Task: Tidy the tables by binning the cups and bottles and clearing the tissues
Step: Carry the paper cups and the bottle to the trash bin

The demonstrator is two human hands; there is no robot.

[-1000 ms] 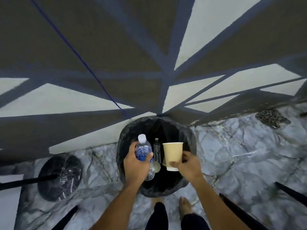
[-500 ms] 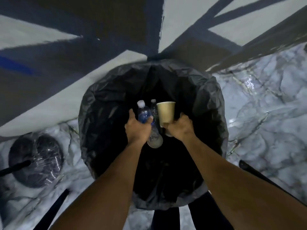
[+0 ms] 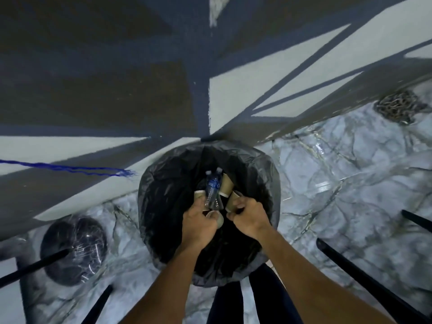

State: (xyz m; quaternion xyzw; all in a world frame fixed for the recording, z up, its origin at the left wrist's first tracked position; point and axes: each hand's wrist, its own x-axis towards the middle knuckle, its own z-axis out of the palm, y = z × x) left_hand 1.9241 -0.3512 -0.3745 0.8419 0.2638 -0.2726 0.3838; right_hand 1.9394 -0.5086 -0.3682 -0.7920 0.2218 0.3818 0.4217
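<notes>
Both fists, left hand point(image 3: 199, 222) and right hand point(image 3: 250, 216), over bin point(image 3: 152, 190) (grips on bottle point(image 3: 213, 183), cup point(image 3: 231, 202) unclear)

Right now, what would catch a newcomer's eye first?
The black-lined bin stands at centre against the wall, with the left hand and right hand over its mouth. Just beyond them, plastic bottles and brown paper cups are jumbled in its opening. A blue cord trails along the wall at left.

My left hand point(image 3: 198, 222) hides its own fingers, so I can't tell whether it grips the blurred bottle point(image 3: 212, 187) over the bin point(image 3: 161, 183).
</notes>
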